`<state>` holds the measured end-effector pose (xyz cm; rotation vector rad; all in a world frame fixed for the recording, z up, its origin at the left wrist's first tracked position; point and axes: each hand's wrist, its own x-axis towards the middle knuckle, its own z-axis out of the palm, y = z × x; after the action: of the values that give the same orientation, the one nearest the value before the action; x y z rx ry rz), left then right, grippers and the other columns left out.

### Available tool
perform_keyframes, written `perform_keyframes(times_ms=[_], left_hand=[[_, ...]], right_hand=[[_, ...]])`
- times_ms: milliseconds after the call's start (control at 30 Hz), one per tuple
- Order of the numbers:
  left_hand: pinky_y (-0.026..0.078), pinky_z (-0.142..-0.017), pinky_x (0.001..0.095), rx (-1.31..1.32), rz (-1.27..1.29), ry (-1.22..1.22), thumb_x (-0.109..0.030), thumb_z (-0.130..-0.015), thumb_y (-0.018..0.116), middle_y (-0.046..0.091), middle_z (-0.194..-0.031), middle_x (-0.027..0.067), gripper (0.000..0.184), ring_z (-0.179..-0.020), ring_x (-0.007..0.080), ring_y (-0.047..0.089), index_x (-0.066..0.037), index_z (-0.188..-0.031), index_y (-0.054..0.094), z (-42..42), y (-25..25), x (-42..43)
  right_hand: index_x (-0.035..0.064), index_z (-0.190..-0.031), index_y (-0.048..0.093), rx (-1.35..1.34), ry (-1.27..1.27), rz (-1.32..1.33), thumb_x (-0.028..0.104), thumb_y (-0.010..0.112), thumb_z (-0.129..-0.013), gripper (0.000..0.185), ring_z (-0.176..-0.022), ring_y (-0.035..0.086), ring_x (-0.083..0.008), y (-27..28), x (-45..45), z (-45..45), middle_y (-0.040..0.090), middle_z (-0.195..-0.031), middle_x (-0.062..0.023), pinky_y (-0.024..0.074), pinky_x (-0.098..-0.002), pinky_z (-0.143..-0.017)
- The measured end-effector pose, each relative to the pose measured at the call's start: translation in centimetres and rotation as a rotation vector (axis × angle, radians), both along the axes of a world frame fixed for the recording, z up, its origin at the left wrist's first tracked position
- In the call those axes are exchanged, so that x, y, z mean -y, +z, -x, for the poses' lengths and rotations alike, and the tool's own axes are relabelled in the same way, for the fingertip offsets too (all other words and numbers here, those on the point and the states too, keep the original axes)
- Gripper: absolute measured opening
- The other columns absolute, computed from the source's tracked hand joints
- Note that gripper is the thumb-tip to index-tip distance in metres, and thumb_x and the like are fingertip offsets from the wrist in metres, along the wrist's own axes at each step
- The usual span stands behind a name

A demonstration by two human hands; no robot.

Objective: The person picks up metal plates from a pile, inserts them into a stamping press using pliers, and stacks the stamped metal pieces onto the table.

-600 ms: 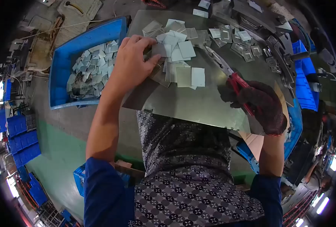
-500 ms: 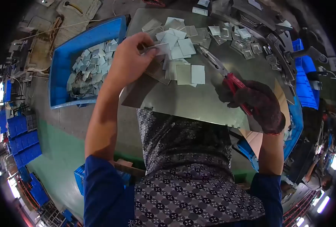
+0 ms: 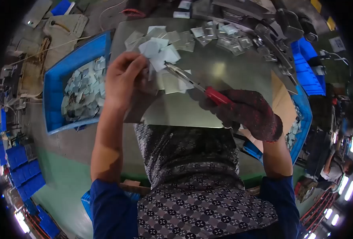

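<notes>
Thin square metal plates (image 3: 170, 53) lie in a loose pile on the metal tabletop (image 3: 208, 113). At the pile's left edge, my bare left hand (image 3: 120, 77) is closed, thumb and forefinger pinched at the edge of a light metal plate (image 3: 157, 63). The fingertips partly hide that contact. My right hand (image 3: 244, 111), in a dark, red-speckled glove, is wrapped round red-handled pliers (image 3: 218, 96). Their jaws point up and left, with the tip at the same plate's right side. Whether the jaws clamp it, I cannot tell.
Left of the table stands a blue bin (image 3: 51, 97) heaped with small plates. Several pressed plates with square outlines (image 3: 236, 44) lie toward the back, near a dark metal machine part (image 3: 270, 44). Another blue bin (image 3: 306, 119) and a cardboard sheet (image 3: 284, 105) are at the right.
The pliers have moved left and now reach the plate near my left hand. My left hand has shifted slightly left and down in the view, which has itself moved.
</notes>
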<state>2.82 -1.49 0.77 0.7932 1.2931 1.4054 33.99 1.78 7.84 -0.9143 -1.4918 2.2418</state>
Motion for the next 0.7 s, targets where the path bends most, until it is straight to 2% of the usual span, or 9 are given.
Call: perform_keyframes(times_ms=[67,133,267,333,433,500,533,633,700], left_hand=[[0.044,-0.058,0.0199,-0.223,-0.078,0.195,-0.009,-0.09,0.065,0.063,-0.083,0.0002,0.009,-0.066,0.0053,0.055,-0.002,-0.094,0.062,0.3,-0.4,0.2],[0.043,-0.063,0.0179,-0.479,-0.211,0.291,-0.006,-0.089,0.065,0.063,-0.084,-0.0011,0.008,-0.07,0.0033,0.054,-0.002,-0.095,0.062,2.3,-2.9,0.5],[0.042,-0.066,0.0167,-0.508,-0.274,0.311,-0.005,-0.088,0.066,0.062,-0.084,-0.0016,0.008,-0.073,0.0028,0.055,-0.001,-0.094,0.063,2.9,-4.0,0.9],[0.042,-0.065,0.0169,-0.532,-0.293,0.284,-0.006,-0.088,0.067,0.062,-0.082,-0.0016,0.008,-0.072,0.0027,0.054,0.0,-0.093,0.063,2.4,-3.9,0.8],[0.042,-0.065,0.0168,-0.542,-0.264,0.275,-0.005,-0.088,0.067,0.062,-0.081,-0.0016,0.009,-0.072,0.0024,0.054,0.0,-0.093,0.063,2.3,-3.8,1.1],[0.041,-0.064,0.0167,-0.535,-0.258,0.285,-0.004,-0.088,0.066,0.061,-0.08,-0.0016,0.008,-0.072,0.0022,0.053,0.0,-0.093,0.063,2.5,-4.0,1.0],[0.041,-0.064,0.0167,-0.525,-0.255,0.296,-0.004,-0.088,0.066,0.061,-0.08,-0.0016,0.008,-0.072,0.0022,0.053,0.0,-0.093,0.063,2.5,-4.0,1.0],[0.041,-0.064,0.0166,-0.454,-0.24,0.28,-0.004,-0.088,0.066,0.061,-0.08,-0.0017,0.007,-0.071,0.0023,0.053,0.0,-0.093,0.063,2.5,-4.2,1.1],[0.041,-0.064,0.0167,-0.416,-0.234,0.27,-0.004,-0.088,0.066,0.061,-0.08,-0.0017,0.007,-0.071,0.0025,0.053,0.0,-0.093,0.062,2.6,-4.2,1.0]], right_hand=[[-0.0029,-0.113,0.062,0.29,-0.072,-0.082,0.022,0.058,-0.093,0.032,-0.076,0.059,-0.011,1.9,-1.4,-0.2,0.066,-0.098,-0.0045,0.0482,-0.0263,-0.064],[0.0005,-0.107,0.066,0.173,-0.232,-0.187,0.017,0.059,-0.091,0.024,-0.069,0.058,-0.0081,1.8,-3.8,-1.8,0.067,-0.09,-0.0035,0.0459,-0.024,-0.057],[0.0021,-0.104,0.065,0.536,-0.174,-1.203,0.003,0.06,-0.079,0.025,-0.079,0.062,-0.0223,2.5,-11.1,-4.0,0.066,-0.091,-0.0092,0.0505,-0.0317,-0.07],[0.0025,-0.103,0.065,0.641,-0.155,-1.444,-0.001,0.061,-0.076,0.028,-0.082,0.063,-0.0258,4.0,-11.3,-3.3,0.066,-0.092,-0.0106,0.0516,-0.0336,-0.074],[0.0061,-0.104,0.068,0.422,-0.713,-0.353,0.013,0.06,-0.089,0.018,-0.058,0.054,-0.0077,6.0,-11.7,-0.7,0.068,-0.087,-0.0072,0.0424,-0.0199,-0.05],[0.0038,-0.106,0.064,0.381,-0.033,-1.729,-0.002,0.06,-0.076,0.031,-0.08,0.063,-0.0182,3.4,-14.0,-5.0,0.066,-0.087,-0.0068,0.0505,-0.0295,-0.072],[0.0038,-0.106,0.064,0.381,-0.017,-1.734,-0.002,0.06,-0.076,0.031,-0.08,0.063,-0.0182,3.6,-13.5,-6.1,0.066,-0.087,-0.0068,0.0505,-0.0295,-0.072],[0.0039,-0.105,0.064,0.184,-0.261,-0.64,-0.001,0.059,-0.078,0.028,-0.079,0.063,-0.0164,4.4,-10.5,-6.8,0.066,-0.086,-0.0057,0.0508,-0.0291,-0.073],[0.0037,-0.105,0.064,0.191,-0.315,-0.449,0.0,0.058,-0.08,0.026,-0.081,0.063,-0.0163,4.6,-10.6,-5.6,0.066,-0.088,-0.0062,0.0511,-0.029,-0.073]])
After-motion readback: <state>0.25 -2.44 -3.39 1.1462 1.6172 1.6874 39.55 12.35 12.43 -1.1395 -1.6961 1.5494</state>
